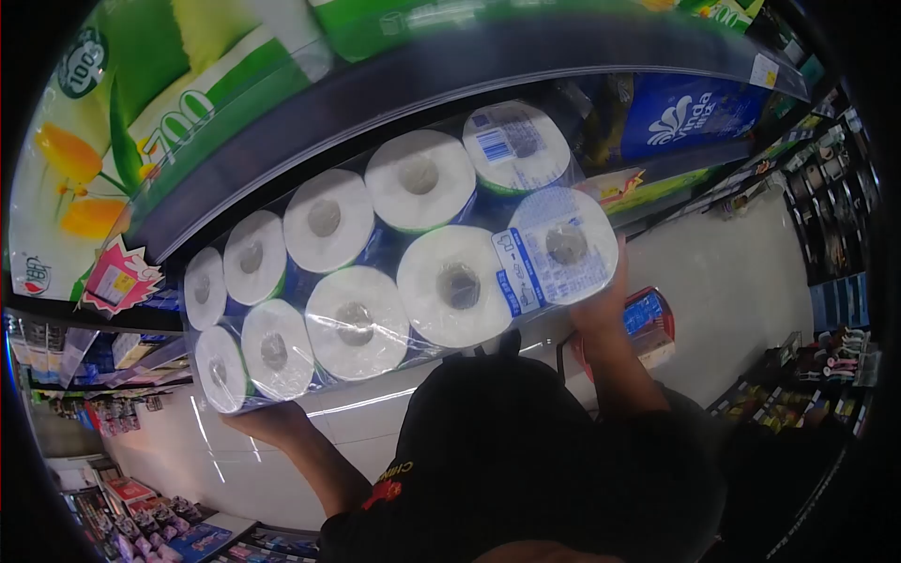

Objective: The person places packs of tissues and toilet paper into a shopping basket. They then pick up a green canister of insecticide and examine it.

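You hold a toilet roll pack [394, 253] wrapped in clear, glossy plastic film over soft, matt white paper. The floor [732, 281] looks smooth, pale and faintly shiny; your sleeve [526, 469] is matt black cloth.

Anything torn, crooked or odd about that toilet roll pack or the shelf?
Nothing stands out. The toilet roll pack looks intact in its clear wrap, held at both ends by the left hand and right hand, just below the shelf edge. It appears tilted, like the whole view.
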`<state>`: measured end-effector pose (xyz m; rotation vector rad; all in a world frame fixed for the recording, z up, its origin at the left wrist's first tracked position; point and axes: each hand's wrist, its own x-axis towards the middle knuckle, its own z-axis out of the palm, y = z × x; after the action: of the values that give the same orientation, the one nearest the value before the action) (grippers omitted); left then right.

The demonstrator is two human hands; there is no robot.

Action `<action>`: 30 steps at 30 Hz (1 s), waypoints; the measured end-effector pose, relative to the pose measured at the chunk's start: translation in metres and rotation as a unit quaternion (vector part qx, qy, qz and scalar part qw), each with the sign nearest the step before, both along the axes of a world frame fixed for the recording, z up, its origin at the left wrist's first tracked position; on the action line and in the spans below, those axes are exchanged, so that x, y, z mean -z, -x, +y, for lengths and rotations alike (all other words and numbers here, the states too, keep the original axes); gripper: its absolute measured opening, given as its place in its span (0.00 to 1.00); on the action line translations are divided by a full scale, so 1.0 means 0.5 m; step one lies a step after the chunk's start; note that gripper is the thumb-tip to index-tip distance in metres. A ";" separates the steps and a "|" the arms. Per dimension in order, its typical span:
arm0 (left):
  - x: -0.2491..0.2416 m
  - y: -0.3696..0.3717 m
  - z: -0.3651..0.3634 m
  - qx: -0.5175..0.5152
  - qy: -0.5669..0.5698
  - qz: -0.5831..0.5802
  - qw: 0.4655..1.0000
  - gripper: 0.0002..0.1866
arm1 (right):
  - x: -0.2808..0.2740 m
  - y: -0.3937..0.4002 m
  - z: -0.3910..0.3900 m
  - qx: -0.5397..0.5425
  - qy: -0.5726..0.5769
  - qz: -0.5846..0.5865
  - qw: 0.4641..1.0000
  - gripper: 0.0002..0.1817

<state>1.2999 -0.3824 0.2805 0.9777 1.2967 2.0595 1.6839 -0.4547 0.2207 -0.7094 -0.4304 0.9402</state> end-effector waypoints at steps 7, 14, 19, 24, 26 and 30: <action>0.017 0.058 -0.001 -0.037 0.005 -0.056 0.998 0.27 | -0.032 0.008 0.003 0.056 -0.016 -0.229 0.972 0.29; -0.036 0.018 0.004 0.001 0.021 -0.182 0.983 0.35 | -0.023 -0.003 0.016 0.026 -0.028 -0.118 0.992 0.29; -0.024 0.033 0.010 -0.015 0.014 -0.190 0.982 0.36 | -0.027 -0.002 0.017 0.025 -0.015 -0.128 0.991 0.29; -0.040 0.036 0.005 0.011 0.018 -0.211 0.977 0.35 | -0.023 -0.012 0.016 0.020 -0.015 -0.148 0.989 0.29; -0.044 0.041 0.006 0.017 0.019 -0.211 0.977 0.36 | -0.035 -0.015 0.017 0.007 -0.019 -0.168 0.986 0.29; -0.045 0.056 0.010 0.014 -0.009 -0.155 0.988 0.32 | -0.038 -0.027 0.026 0.023 -0.034 -0.176 0.984 0.28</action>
<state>1.2720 -0.3776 0.3032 0.6451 1.0963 2.1030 1.6973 -0.4419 0.2397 -0.8218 -0.7516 0.7533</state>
